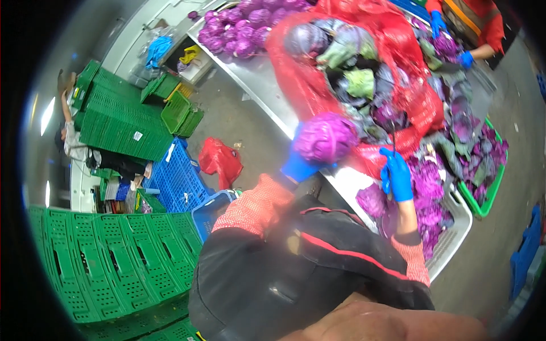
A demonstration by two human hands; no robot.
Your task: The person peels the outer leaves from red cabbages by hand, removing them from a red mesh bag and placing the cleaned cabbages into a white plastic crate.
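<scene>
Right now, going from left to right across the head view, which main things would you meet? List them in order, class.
Upper stack of green crates, red bag on the floor, purple cabbage in the left hand, right hand, green bin of leaves.

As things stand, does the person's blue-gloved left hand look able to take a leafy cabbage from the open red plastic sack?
Probably not: the left hand is filled by a round purple cabbage. Otherwise the way seems free, as the red plastic sack gapes open.
</scene>
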